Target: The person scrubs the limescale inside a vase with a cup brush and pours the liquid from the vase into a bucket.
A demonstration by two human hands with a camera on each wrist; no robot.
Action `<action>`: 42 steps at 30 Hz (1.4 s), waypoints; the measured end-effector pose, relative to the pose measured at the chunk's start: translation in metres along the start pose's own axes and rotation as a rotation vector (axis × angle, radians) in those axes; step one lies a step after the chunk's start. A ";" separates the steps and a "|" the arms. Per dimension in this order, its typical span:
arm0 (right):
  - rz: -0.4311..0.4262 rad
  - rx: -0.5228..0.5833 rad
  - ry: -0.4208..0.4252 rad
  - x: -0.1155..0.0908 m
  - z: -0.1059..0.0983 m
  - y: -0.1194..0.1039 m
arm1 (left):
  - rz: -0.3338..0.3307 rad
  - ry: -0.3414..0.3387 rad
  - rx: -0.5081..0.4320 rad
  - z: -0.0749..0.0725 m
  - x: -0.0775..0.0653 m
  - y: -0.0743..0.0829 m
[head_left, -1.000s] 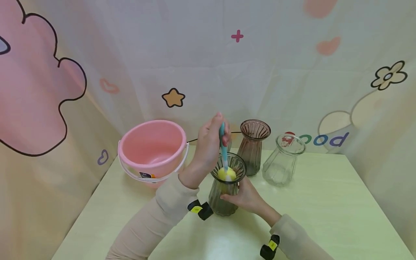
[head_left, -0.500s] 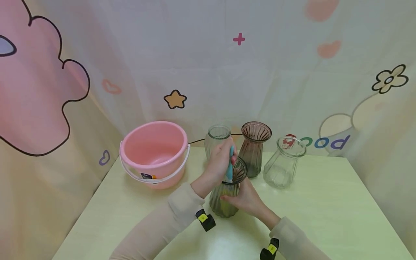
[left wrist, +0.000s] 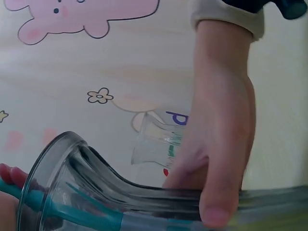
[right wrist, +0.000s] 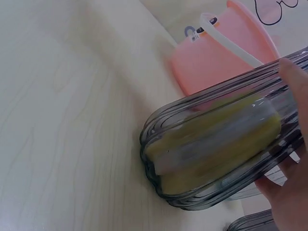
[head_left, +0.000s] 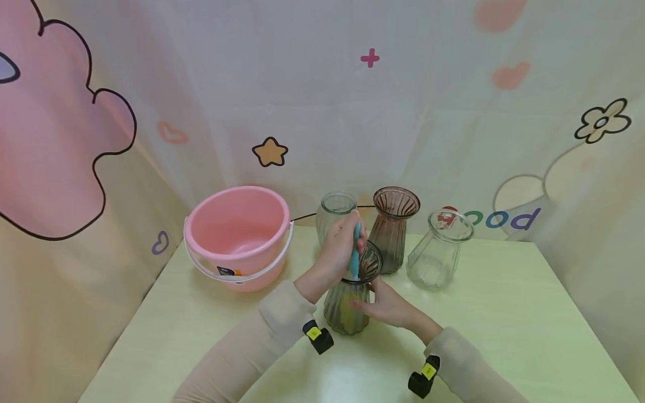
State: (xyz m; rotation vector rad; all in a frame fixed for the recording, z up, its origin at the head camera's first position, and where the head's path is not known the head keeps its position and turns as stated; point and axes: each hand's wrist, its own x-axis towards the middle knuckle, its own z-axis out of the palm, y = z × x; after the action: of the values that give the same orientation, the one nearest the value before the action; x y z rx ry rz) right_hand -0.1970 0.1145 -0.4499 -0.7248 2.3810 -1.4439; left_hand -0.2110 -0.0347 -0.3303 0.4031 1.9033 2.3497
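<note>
My left hand [head_left: 332,252] grips the teal handle of a sponge bottle brush [head_left: 355,263] above the mouth of a grey ribbed glass vase [head_left: 332,310]. The brush's yellow sponge head [right wrist: 226,144] shows through the glass, down inside the lower body in the right wrist view. Around the vase's right side my right hand [head_left: 395,307] holds on, its thumb across the front of the glass. In the left wrist view the teal shaft [left wrist: 86,214] runs through the vase's flared neck. Part of the vase's rim is hidden behind my left hand.
To the left stands a pink bucket [head_left: 237,224] with a white handle. Behind my hands are a clear greenish glass jar [head_left: 327,215], a brownish ribbed vase [head_left: 390,235] and a clear vase [head_left: 433,263] on the pale table [head_left: 504,324]. A printed curtain [head_left: 312,84] hangs at the back.
The sponge head has gone from the vase's mouth down into its body. My left hand has come lower and slightly right, uncovering the greenish jar. My right hand keeps hold of the vase.
</note>
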 end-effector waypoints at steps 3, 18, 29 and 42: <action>-0.024 -0.024 0.016 0.000 0.000 0.000 | 0.032 0.033 -0.039 0.001 -0.001 0.003; -0.016 -0.060 0.160 0.001 0.010 -0.006 | 0.179 -0.014 -0.131 0.002 -0.003 0.079; -0.020 -0.070 0.206 -0.002 0.013 -0.023 | 0.230 -0.013 -0.122 0.007 -0.007 0.078; -0.098 -0.115 0.262 0.003 0.013 -0.004 | 0.028 0.050 -0.064 0.001 -0.001 0.012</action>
State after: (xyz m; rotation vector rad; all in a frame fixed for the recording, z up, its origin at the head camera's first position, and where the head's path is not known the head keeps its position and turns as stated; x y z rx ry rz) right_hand -0.1920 0.1018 -0.4525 -0.7277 2.6790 -1.5356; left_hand -0.2089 -0.0364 -0.3188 0.3713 1.8488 2.4543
